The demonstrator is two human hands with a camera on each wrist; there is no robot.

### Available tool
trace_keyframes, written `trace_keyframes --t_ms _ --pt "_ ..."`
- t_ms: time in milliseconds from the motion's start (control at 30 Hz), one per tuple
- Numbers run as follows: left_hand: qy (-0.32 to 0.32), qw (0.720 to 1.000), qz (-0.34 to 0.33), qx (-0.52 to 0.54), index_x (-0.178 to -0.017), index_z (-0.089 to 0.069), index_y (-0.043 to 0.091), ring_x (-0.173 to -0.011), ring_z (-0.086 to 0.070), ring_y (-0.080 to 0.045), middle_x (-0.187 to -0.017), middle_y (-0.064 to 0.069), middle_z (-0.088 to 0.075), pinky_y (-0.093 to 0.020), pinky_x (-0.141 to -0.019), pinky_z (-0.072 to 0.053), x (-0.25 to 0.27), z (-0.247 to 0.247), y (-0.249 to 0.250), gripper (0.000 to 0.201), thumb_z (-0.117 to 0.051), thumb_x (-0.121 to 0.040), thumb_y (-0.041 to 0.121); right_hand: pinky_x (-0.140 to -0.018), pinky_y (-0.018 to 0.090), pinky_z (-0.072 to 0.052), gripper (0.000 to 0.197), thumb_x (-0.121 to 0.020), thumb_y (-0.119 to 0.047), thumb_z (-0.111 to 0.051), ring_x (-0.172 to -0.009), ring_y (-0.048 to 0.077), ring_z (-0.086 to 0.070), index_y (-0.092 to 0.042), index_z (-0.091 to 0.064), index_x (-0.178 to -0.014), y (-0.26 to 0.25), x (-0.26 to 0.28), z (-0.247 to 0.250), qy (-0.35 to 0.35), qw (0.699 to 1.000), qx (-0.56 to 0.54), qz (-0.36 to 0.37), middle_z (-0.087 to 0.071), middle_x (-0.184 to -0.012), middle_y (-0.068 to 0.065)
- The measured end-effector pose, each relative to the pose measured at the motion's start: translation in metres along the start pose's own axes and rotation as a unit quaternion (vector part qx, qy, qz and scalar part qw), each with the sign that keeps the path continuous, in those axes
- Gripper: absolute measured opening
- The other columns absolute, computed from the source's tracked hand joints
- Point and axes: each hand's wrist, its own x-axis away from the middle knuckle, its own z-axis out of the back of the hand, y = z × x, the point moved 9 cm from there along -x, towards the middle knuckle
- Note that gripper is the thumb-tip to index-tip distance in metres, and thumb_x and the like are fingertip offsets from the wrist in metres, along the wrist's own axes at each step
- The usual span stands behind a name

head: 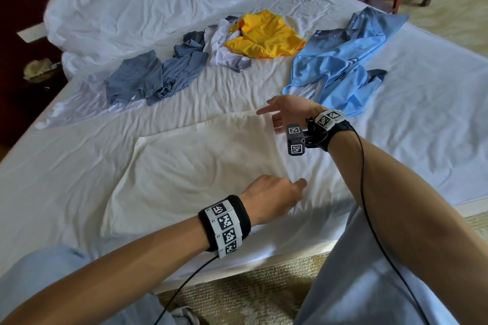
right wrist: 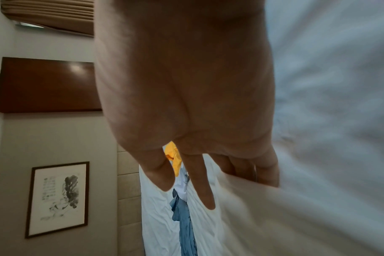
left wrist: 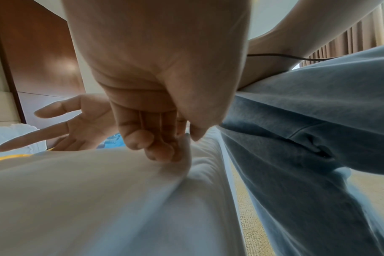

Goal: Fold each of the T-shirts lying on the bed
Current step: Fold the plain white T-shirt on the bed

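Sprawling across the frame, the bed (head: 396, 140) carries a cream T-shirt (head: 198, 166) laid flat at centre, with grey-blue (head: 148, 76), yellow (head: 264, 34) and light-blue shirts (head: 340, 60) crumpled toward the top. Thin, limp cloth like this should weigh little and sag, so corners and hems look the best holds. The left hand (head: 269, 195) pinches the shirt's near right edge, a grip only the left wrist view shows. The right hand (head: 285, 111) has its lower fingers curled on the far right edge, forefinger extended, clearest from the right wrist.
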Motion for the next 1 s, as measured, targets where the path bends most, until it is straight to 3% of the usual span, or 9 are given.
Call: trace_keyframes --t_ms 67,233,367,500,567,633,733,833,1000 --pt "0.009 1.000 -0.005 0.021 -0.114 -0.051 0.011 -0.061 -0.057 -0.027 -0.080 -0.006 -0.064 -0.033 -0.053 -0.038 0.002 0.001 0.001 0.017 -0.056 -0.100 0.019 -0.102 0.045 -0.047 0.049 -0.097 -0.045 -0.053 -0.102 0.031 -0.063 -0.008 -0.073 -0.123 -0.001 -0.001 0.000 0.004 1.000 0.020 -0.007 -0.067 -0.113 0.018" --pt "0.027 0.998 -0.005 0.065 -0.097 -0.054 0.010 -0.061 -0.050 -0.026 -0.080 -0.007 -0.059 -0.033 -0.054 -0.034 0.005 0.000 0.001 0.016 -0.055 -0.086 -0.002 -0.095 0.046 -0.044 0.052 -0.092 -0.041 -0.056 -0.102 0.034 -0.054 0.001 -0.073 -0.119 -0.002 -0.011 0.009 0.021 0.999 0.046 -0.013 -0.063 -0.116 0.019" --pt "0.062 0.984 -0.006 0.169 -0.117 -0.066 0.010 -0.075 -0.062 -0.022 -0.096 -0.007 -0.066 -0.031 -0.062 -0.045 0.005 0.003 -0.006 0.029 -0.052 -0.094 0.001 -0.083 0.045 -0.051 0.050 -0.101 -0.021 -0.041 -0.082 0.034 -0.057 0.016 -0.058 -0.130 -0.010 0.000 0.014 0.045 0.999 0.020 0.006 -0.073 -0.093 0.013" --pt "0.113 0.963 -0.012 0.244 -0.111 -0.067 0.012 -0.075 -0.059 -0.018 -0.099 -0.003 -0.065 -0.038 -0.069 -0.051 0.005 0.015 -0.007 0.022 -0.050 -0.100 0.005 -0.108 0.045 -0.045 0.044 -0.101 -0.013 -0.038 -0.112 0.040 -0.059 0.014 -0.066 -0.121 -0.023 0.017 0.025 0.058 0.998 0.008 0.030 -0.067 -0.125 0.024" --pt "0.138 0.951 -0.027 0.275 -0.110 -0.068 0.011 -0.078 -0.058 -0.009 -0.100 0.000 -0.064 -0.030 -0.072 -0.051 0.007 0.024 -0.005 0.019 -0.051 -0.101 0.006 -0.113 0.047 -0.045 0.046 -0.102 -0.015 -0.037 -0.123 0.041 -0.061 0.015 -0.060 -0.129 -0.032 0.029 0.034 0.069 0.997 -0.014 0.044 -0.067 -0.128 0.025" --pt "0.181 0.934 -0.027 0.307 -0.109 -0.070 0.011 -0.074 -0.053 0.000 -0.095 0.006 -0.061 -0.020 -0.070 -0.046 0.013 0.036 -0.009 0.017 -0.054 -0.102 0.008 -0.114 0.051 -0.043 0.046 -0.099 -0.016 -0.044 -0.127 0.042 -0.059 0.014 -0.059 -0.129 -0.038 0.041 0.040 0.071 0.995 -0.042 0.057 -0.065 -0.131 0.027" --pt "0.269 0.899 0.000 0.346 -0.110 -0.070 0.013 -0.068 -0.056 -0.010 -0.091 0.004 -0.063 -0.030 -0.065 -0.049 0.034 0.058 -0.025 0.016 -0.057 -0.102 0.011 -0.114 0.054 -0.042 0.056 -0.079 -0.020 -0.059 -0.126 0.044 -0.060 0.012 -0.064 -0.125 -0.047 0.052 0.040 0.067 0.993 -0.056 0.076 -0.064 -0.132 0.026" --pt "0.350 0.861 0.041 0.366 -0.114 -0.069 0.014 -0.055 -0.050 -0.010 -0.078 0.014 -0.056 -0.025 -0.056 -0.043 0.069 0.073 -0.054 0.019 -0.058 -0.100 0.008 -0.115 0.053 -0.041 0.057 -0.077 -0.018 -0.061 -0.127 0.045 -0.059 0.010 -0.063 -0.127 -0.058 0.046 0.024 0.060 0.992 -0.068 0.091 -0.064 -0.134 0.024" --pt "0.370 0.791 0.135 0.469 -0.131 -0.062 0.016 -0.060 -0.065 -0.024 -0.072 -0.005 -0.062 -0.035 -0.058 -0.054 0.132 0.063 -0.119 0.033 -0.058 -0.101 0.005 -0.094 0.047 -0.057 0.060 -0.083 -0.002 -0.055 -0.121 0.038 -0.064 0.016 -0.046 -0.139 -0.092 0.024 -0.024 0.075 0.984 -0.096 0.127 -0.065 -0.130 0.026"
